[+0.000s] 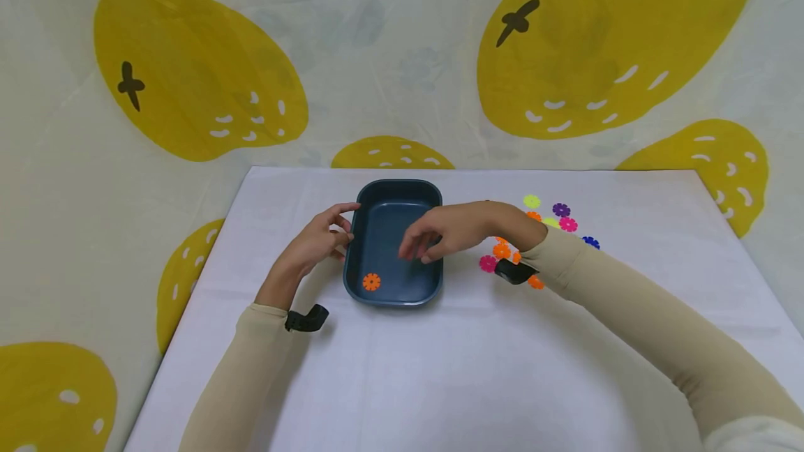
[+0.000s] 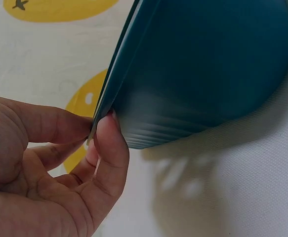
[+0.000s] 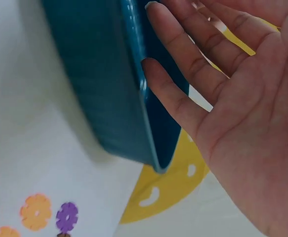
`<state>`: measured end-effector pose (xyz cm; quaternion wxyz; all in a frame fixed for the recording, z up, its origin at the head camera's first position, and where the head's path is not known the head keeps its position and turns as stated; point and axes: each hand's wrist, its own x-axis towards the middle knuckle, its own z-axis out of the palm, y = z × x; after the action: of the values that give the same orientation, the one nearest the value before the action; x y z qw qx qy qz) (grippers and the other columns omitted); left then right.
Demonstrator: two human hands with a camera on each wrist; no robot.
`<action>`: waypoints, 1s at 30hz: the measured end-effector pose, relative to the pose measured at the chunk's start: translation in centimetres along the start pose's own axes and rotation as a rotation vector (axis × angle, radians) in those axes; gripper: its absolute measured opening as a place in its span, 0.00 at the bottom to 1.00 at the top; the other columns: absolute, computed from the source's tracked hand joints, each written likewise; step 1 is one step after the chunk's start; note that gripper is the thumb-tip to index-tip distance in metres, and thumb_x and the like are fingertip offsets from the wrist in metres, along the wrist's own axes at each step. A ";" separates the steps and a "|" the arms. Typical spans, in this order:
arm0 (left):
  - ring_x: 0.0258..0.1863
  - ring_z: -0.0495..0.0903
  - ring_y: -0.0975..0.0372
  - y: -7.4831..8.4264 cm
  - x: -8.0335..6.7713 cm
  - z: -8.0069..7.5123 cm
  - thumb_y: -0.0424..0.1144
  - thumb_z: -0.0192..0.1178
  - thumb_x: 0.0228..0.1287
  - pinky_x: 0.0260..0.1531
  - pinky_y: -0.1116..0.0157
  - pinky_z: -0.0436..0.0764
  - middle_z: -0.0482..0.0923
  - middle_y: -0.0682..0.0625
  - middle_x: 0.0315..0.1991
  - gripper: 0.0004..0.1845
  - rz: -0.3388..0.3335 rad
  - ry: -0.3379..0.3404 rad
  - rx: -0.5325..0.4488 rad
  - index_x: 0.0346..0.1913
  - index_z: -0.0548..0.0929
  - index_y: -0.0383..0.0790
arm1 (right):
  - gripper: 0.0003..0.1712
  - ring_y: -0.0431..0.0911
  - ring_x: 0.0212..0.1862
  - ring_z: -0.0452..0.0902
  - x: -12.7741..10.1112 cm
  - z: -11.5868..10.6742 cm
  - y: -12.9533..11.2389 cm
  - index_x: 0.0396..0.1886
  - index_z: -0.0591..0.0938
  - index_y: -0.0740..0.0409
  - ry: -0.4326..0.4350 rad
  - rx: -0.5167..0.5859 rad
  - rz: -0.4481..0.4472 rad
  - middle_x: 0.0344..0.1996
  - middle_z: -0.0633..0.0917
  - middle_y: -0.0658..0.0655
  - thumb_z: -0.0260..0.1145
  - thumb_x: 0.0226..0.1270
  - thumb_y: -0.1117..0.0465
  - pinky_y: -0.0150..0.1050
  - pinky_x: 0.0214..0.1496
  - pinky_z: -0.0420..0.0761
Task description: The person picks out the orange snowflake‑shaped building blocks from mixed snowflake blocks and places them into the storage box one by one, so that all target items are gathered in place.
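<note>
Head view shows your left hand [image 1: 317, 241] at the left side of a blue tray [image 1: 383, 243], which sits on the white-covered table [image 1: 402, 375]; from the left wrist, you can see that this grip pinches the tray's rim between thumb and fingers. Your right hand [image 1: 449, 229] reaches across the tray's right rim, above its inside, with the fingers slightly bent; from the right wrist, they are spread loosely apart, and that grip has hold of nothing you can see. One orange flower-shaped piece [image 1: 372, 282] lies flat inside the tray, near its lower left corner. More flower-shaped pieces [image 1: 502, 251], in orange, pink, purple, yellow-green and dark blue, lie on the table to the tray's right, partly hidden by your right wrist and sleeve [image 1: 618, 309].
</note>
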<state>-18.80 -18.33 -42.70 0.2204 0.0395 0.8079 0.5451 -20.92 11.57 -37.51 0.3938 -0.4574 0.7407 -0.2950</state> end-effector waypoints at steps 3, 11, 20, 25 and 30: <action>0.37 0.75 0.52 0.0 0.0 0.0 0.26 0.54 0.70 0.28 0.59 0.85 0.66 0.41 0.48 0.34 -0.006 0.006 0.002 0.76 0.65 0.49 | 0.19 0.52 0.61 0.80 -0.8 0.1 0.3 0.61 0.81 0.48 0.011 0.028 -0.009 0.58 0.83 0.49 0.62 0.74 0.65 0.43 0.66 0.77; 0.37 0.75 0.51 0.0 0.0 0.1 0.25 0.54 0.70 0.27 0.61 0.85 0.66 0.41 0.48 0.34 -0.015 0.020 0.002 0.76 0.66 0.49 | 0.19 0.54 0.60 0.80 -2.8 0.1 0.7 0.61 0.82 0.47 0.065 0.065 -0.008 0.57 0.83 0.47 0.62 0.74 0.65 0.45 0.68 0.76; 0.37 0.76 0.51 0.2 0.0 0.3 0.25 0.54 0.70 0.27 0.61 0.85 0.66 0.41 0.47 0.33 -0.013 0.026 -0.012 0.76 0.66 0.48 | 0.17 0.52 0.59 0.81 -4.5 0.1 1.3 0.59 0.82 0.49 0.130 0.074 -0.007 0.56 0.84 0.52 0.63 0.74 0.65 0.52 0.68 0.75; 0.36 0.76 0.51 0.1 0.1 0.3 0.25 0.54 0.70 0.27 0.59 0.85 0.66 0.41 0.47 0.33 -0.014 0.024 -0.017 0.76 0.66 0.48 | 0.18 0.52 0.57 0.81 -5.4 0.3 2.0 0.60 0.82 0.52 0.182 0.067 -0.003 0.55 0.85 0.55 0.63 0.74 0.65 0.49 0.66 0.77; 0.37 0.76 0.51 0.1 0.1 0.3 0.25 0.54 0.70 0.28 0.59 0.86 0.66 0.41 0.47 0.33 -0.015 0.028 -0.015 0.76 0.66 0.48 | 0.18 0.52 0.57 0.81 -6.4 0.6 2.4 0.61 0.82 0.53 0.229 0.069 0.067 0.54 0.84 0.48 0.63 0.74 0.64 0.50 0.64 0.79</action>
<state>-18.80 -18.01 -42.76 0.2134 0.0240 0.8071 0.5500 -19.76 18.33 -37.76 0.3318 -0.3817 0.7851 -0.3575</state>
